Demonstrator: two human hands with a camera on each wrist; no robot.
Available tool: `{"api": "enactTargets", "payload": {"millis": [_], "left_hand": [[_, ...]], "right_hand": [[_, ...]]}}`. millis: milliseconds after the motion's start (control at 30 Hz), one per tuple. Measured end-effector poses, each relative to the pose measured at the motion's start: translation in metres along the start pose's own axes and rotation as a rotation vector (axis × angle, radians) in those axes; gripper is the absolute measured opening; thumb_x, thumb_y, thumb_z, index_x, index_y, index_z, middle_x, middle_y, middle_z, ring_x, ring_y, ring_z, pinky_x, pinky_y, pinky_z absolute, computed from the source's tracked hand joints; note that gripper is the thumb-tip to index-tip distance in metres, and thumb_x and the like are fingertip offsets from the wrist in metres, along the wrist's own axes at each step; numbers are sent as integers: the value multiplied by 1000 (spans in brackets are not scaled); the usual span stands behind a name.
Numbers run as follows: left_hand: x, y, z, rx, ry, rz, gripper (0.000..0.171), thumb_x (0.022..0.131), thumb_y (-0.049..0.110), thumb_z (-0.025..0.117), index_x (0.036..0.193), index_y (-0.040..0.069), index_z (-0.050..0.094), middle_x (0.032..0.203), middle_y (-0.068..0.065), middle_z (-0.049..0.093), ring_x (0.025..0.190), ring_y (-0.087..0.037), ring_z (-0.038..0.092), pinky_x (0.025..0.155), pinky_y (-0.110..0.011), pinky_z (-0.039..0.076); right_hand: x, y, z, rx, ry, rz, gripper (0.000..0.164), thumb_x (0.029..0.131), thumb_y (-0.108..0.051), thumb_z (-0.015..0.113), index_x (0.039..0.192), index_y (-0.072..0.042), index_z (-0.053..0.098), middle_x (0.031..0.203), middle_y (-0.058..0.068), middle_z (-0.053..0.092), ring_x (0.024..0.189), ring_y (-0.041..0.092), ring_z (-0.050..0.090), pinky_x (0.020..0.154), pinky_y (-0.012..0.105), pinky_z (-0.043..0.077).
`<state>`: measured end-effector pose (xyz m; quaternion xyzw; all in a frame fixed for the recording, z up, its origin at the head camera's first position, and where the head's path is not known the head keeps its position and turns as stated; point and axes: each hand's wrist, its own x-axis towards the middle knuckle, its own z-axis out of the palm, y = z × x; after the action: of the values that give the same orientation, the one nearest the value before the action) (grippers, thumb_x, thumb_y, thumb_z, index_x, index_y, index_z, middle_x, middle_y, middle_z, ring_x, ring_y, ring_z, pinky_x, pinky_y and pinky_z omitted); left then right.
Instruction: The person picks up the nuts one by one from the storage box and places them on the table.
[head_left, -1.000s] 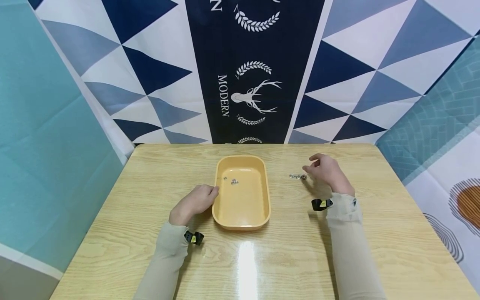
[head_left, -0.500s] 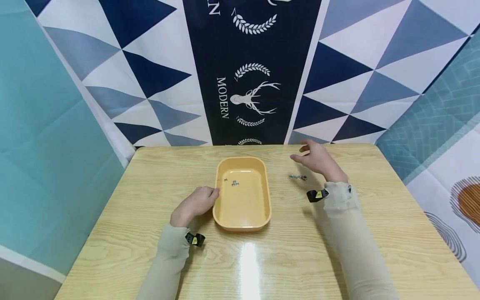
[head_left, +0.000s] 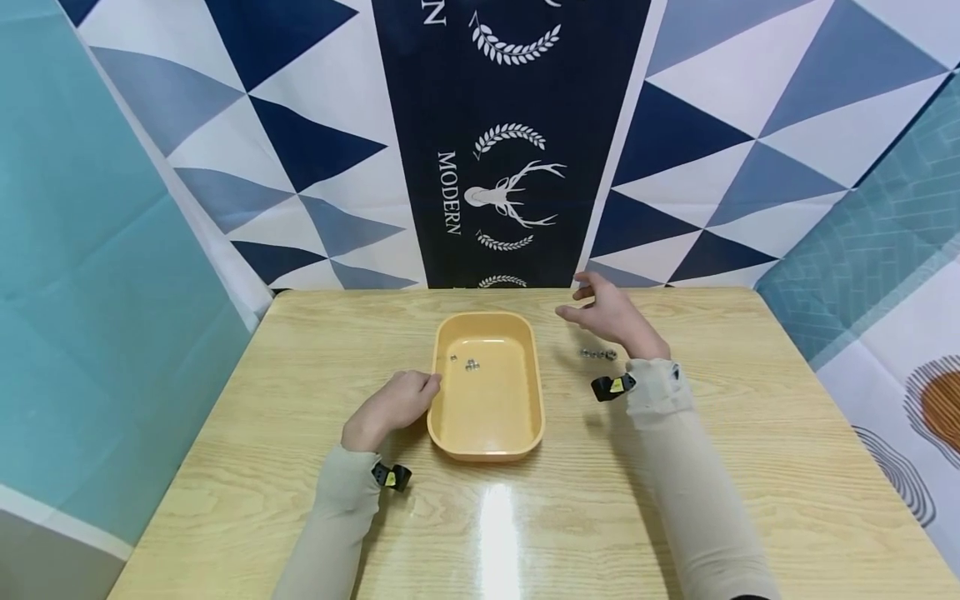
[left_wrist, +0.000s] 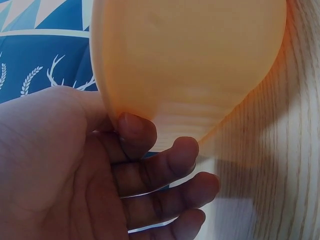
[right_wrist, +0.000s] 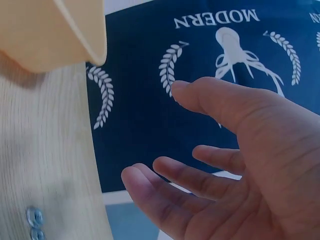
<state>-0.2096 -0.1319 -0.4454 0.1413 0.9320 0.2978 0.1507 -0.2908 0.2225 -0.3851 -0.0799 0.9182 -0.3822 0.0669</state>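
Note:
A shallow yellow-orange tray (head_left: 487,454) lies in the middle of the wooden table, with several small metal nuts (head_left: 471,365) in its far left part. My left hand (head_left: 396,407) pinches the tray's left rim, thumb over the edge; the left wrist view shows a fingertip against the outer wall and the other fingers loosely bent. To the right of the tray lies a short row of metal nuts (head_left: 597,354), two of which (right_wrist: 35,217) show in the right wrist view. Above and beyond that row hangs my right hand (head_left: 611,317), thumb and fingers spread apart around nothing.
The wooden table (head_left: 600,500) ends at a patterned cloth (head_left: 517,192) close behind the tray and right hand. Teal cloth (head_left: 97,275) closes off the left side. Black cameras sit on both wrists.
My right hand has moved left and away from me, from beside the row of nuts to beyond it, toward the tray. My left hand keeps its hold on the tray rim.

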Motion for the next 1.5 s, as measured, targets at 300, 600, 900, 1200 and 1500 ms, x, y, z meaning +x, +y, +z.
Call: {"api": "enactTargets", "payload": {"millis": [300,600,900,1200,1500], "left_hand": [[2,1,-1,2,-4,13,49,112,30,32,76,11,59,67,-2,46,60,-16,42,66,-31,40],[1,0,-1,11,0,16,49,112,30,33,71,13,54,66,-1,48,59,-16,42,64,-31,40],[1,-1,-1,4,-4,18,49,112,30,33,71,13,53,65,-1,46,57,-16,40,62,-31,39],[1,1,-1,14,3,15,49,112,29,33,70,14,53,65,-1,45,59,-16,42,65,-31,40],[0,1,-2,9,8,7,49,112,30,33,75,11,60,68,-3,50,63,-16,47,69,-32,42]], "right_hand": [[5,-6,7,10,-9,-15,79,96,-35,71,157,-5,31,141,23,55,119,38,62,101,51,51],[8,-8,18,5,-13,-23,78,95,-35,72,156,-5,34,140,25,57,117,39,63,97,50,53],[8,-10,25,10,-12,-39,75,94,-34,73,154,-5,37,137,23,60,119,40,63,97,51,52],[7,-15,34,25,-11,-60,72,94,-32,74,151,-6,40,137,25,60,122,41,64,96,51,54],[5,-23,44,92,-9,-100,68,94,-28,74,150,-4,43,135,25,62,119,42,66,96,51,55]]}}
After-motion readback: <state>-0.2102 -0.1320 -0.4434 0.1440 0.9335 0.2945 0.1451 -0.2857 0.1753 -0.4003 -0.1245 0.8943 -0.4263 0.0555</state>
